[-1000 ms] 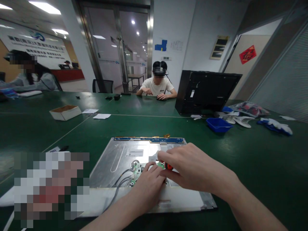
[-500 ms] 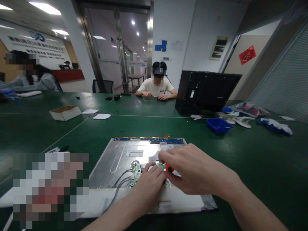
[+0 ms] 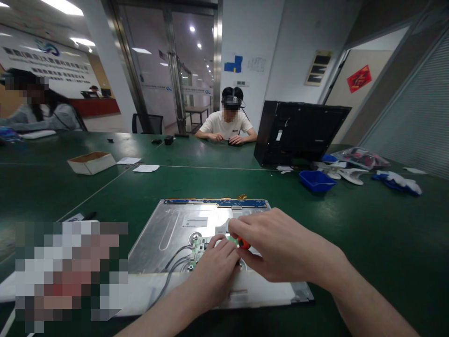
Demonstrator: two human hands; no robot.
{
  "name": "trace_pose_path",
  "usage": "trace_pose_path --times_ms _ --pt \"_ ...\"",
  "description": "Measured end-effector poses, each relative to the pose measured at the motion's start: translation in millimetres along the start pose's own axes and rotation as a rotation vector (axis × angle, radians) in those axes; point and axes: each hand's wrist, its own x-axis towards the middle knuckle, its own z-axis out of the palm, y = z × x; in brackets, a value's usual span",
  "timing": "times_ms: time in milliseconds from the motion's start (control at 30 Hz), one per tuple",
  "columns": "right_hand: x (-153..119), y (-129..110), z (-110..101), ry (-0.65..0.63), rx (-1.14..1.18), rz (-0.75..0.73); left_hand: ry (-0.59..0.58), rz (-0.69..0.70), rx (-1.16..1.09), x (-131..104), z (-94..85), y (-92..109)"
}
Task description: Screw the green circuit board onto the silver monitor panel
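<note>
A metal display panel [image 3: 175,224] lies flat before me, with a green circuit board [image 3: 198,246] and grey cables [image 3: 174,262] on its back. My right hand [image 3: 270,243] is closed around the orange-and-black handle of a screwdriver [image 3: 243,243], held over the board's right part; its shaft and tip are hidden by my hands. Resting on the board, my left hand [image 3: 220,262] has its fingers bent and close together beside the screwdriver. What lies under those fingertips cannot be seen. A blue strip board [image 3: 245,203] runs along the panel's far edge.
On the green table [image 3: 196,180] stand a black monitor housing [image 3: 301,133], a blue tray [image 3: 317,181] and an open cardboard box [image 3: 91,164]. Gloves [image 3: 396,181] lie at the right. A co-worker [image 3: 228,122] sits opposite, another person [image 3: 52,110] at far left.
The whole view has shifted slightly. Both hands keep nearly the same place on the panel, and the orange handle appears a little turned and more covered by my right fingers.
</note>
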Motion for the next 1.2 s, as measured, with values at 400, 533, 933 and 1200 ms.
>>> trace_pose_path --times_ms 400,533,933,1200 --pt "-0.5 1.2 -0.8 -0.024 -0.020 0.027 -0.041 0.038 -0.008 -1.0 -0.5 -4.1" --pt "0.1 1.5 1.0 -0.009 -0.016 0.012 -0.041 0.006 0.003 -1.4 1.2 -3.4" --pt "1.8 3.2 1.4 -0.008 -0.038 0.056 -0.033 0.016 -0.006 -0.2 -0.7 -2.5" --pt "0.8 6.5 2.1 0.004 0.010 -0.006 -0.041 0.018 -0.016 0.2 -2.6 -2.5"
